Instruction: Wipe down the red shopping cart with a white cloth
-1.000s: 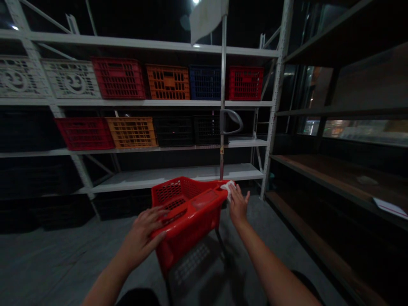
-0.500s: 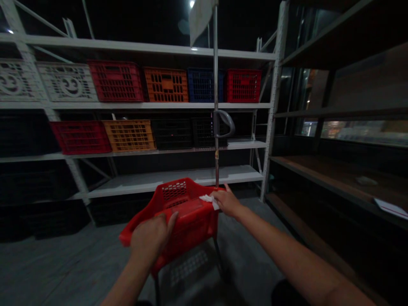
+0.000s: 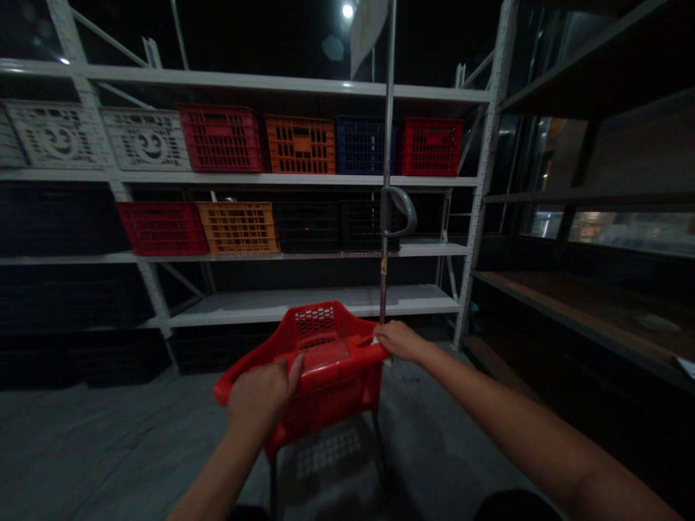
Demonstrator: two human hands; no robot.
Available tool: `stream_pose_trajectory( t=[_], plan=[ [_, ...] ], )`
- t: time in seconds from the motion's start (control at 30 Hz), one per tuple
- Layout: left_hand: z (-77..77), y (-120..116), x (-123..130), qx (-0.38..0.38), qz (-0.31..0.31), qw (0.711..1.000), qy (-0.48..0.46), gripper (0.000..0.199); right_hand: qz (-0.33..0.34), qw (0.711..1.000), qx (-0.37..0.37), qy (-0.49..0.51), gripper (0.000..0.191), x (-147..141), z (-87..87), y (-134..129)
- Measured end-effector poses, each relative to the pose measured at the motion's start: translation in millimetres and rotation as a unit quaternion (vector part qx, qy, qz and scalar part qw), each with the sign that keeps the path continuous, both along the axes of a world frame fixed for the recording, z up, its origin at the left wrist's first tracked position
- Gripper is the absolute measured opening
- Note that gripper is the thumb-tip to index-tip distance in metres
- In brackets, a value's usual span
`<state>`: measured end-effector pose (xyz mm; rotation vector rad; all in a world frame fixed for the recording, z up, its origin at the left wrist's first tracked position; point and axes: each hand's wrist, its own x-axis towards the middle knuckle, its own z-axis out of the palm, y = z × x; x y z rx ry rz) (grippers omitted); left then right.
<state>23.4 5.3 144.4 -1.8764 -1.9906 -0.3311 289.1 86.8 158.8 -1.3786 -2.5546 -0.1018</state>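
While the person stood facing the shelving, the left hand [image 3: 260,396] lay palm-down on the near side of a red plastic basket [image 3: 331,383], its thumb lifted apart from the fingers; whether those fingers closed on the plastic could not be told. The right hand [image 3: 400,341] lay at the basket's far right corner, its fingers together and pressed over a white cloth [image 3: 375,340], of which only a sliver showed beneath them. The basket stood between the hands on thin dark legs [image 3: 272,477] above a grey floor [image 3: 108,456]. A vertical steel pole [image 3: 386,217] rose just behind its far corner and bore a curved grey handle [image 3: 402,211]. Beyond stood white steel shelving [image 3: 271,85]. Its upper tier held white patterned crates [image 3: 146,139], a red crate [image 3: 221,139], an orange crate [image 3: 300,145], a blue crate [image 3: 361,145] and a second red crate [image 3: 431,147], left to right. Its lower tier held a third red crate [image 3: 161,229], a second orange crate [image 3: 237,227] and two black crates [image 3: 307,226]. Dark shelving with wooden boards [image 3: 575,307] stood at far right.
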Motion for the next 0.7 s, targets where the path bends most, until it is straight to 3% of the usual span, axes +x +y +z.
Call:
stream_pose_trajectory(
  t=[0.2, 0.37, 0.47, 0.6, 0.7],
  plan=[
    [-1.6, 1.9, -2.4, 0.02, -0.011, 1.0, 0.02, 0.062, -0.051, 0.999, -0.001, 0.009, 0.03, -52.7, -2.5, 2.9],
    [1.1, 3.6, -8.5, 0.009, -0.013, 1.0, 0.018, 0.06, -0.067, 0.997, 0.028, 0.019, 0.029, -63.1, -5.5, -11.9],
    [2.9, 1.6, -13.5, -0.009, -0.011, 1.0, 0.003, 0.059, 0.002, 1.0, 0.008, 0.019, 0.027, -46.1, -0.5, -16.3],
    [3.4, -3.9, -22.0, -0.009, -0.009, 1.0, -0.014, 0.06, 0.182, 0.97, -0.158, 0.011, 0.022, -9.1, 19.4, -8.9],
    [3.0, -7.0, -26.1, -0.012, -0.025, 0.999, -0.019, 0.059, 0.209, 0.945, -0.246, -0.057, 0.028, 7.6, 33.2, -6.7]
  ],
)
